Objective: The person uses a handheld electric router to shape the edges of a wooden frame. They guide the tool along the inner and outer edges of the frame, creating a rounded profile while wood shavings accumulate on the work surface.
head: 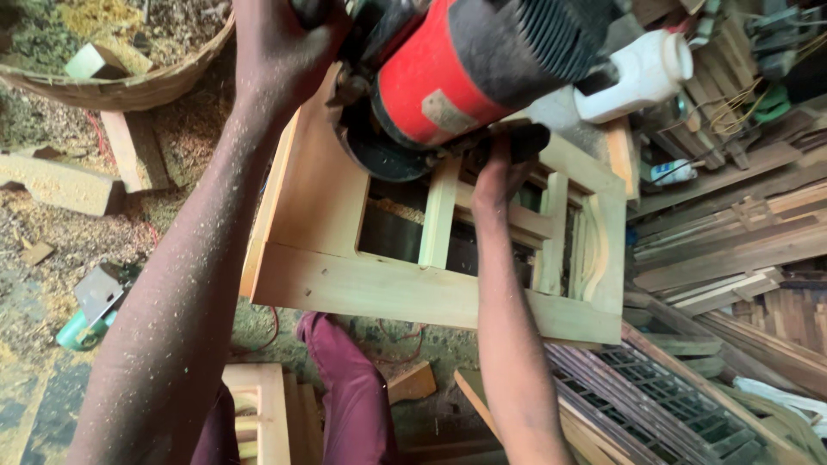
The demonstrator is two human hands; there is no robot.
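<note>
A red and black power router (465, 65) stands on a pale wooden frame (362, 288) with slats and open gaps. My left hand (280, 47) grips the tool's left handle at the top of the view, the forearm dusted with sawdust. On the tool's lower right side, my right hand (500, 172) holds the other black handle, just above a slat. The tool's round black base presses on the frame's solid panel. The cutter under it is hidden.
A woven basket (129, 86) of shavings and offcuts sits top left. Wood blocks lie on the sawdust floor. A white plastic bottle (642, 73) lies behind the tool. Stacked planks (732, 250) and lattice panels (663, 400) fill the right. Another frame (263, 413) is below.
</note>
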